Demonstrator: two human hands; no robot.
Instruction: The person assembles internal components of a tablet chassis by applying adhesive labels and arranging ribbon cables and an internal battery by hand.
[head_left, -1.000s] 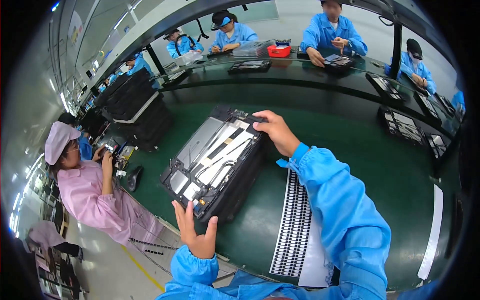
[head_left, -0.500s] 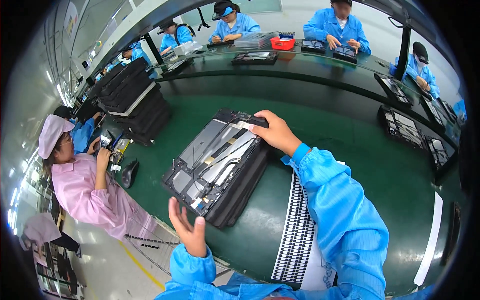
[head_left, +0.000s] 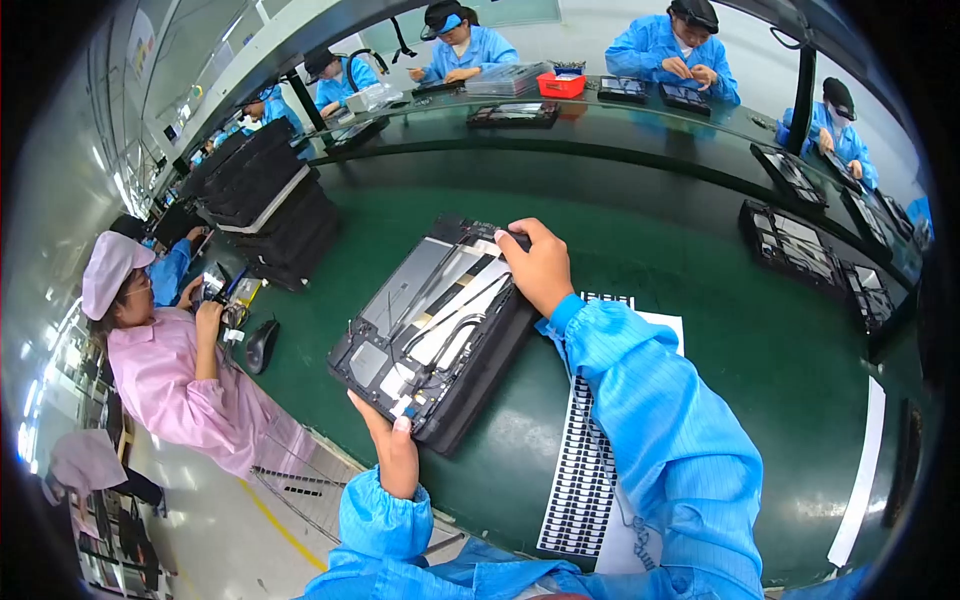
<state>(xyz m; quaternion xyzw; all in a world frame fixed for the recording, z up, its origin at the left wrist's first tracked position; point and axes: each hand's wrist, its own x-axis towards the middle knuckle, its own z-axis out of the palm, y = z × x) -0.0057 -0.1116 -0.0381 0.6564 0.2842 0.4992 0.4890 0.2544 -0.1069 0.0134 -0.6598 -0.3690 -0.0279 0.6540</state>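
An opened tablet-like device (head_left: pixel 430 310), its grey plates, silver strips and black cables exposed, lies tilted on a black foam tray (head_left: pixel 490 385) in the middle of the green table. My right hand (head_left: pixel 537 268) is closed round the far right corner, thumb on top and fingers over the outer edge. At the near corner my left hand (head_left: pixel 388 440) grips the edge, with its thumb on the upper side and the other fingers partly hidden beneath. Under my right forearm lies a white sheet with rows of black labels (head_left: pixel 580 480).
Stacked black foam trays (head_left: pixel 265 205) stand at the far left, near a black mouse (head_left: pixel 262 346). A person in pink (head_left: pixel 165 370) works on the left. Across the raised shelf, several people in blue handle similar devices. More opened devices (head_left: pixel 795 245) lie at right, above a white strip (head_left: pixel 858 470).
My left hand has moved up from beside the near corner and closed on it. The right hand's thumb has shifted along the far corner. The device has turned slightly.
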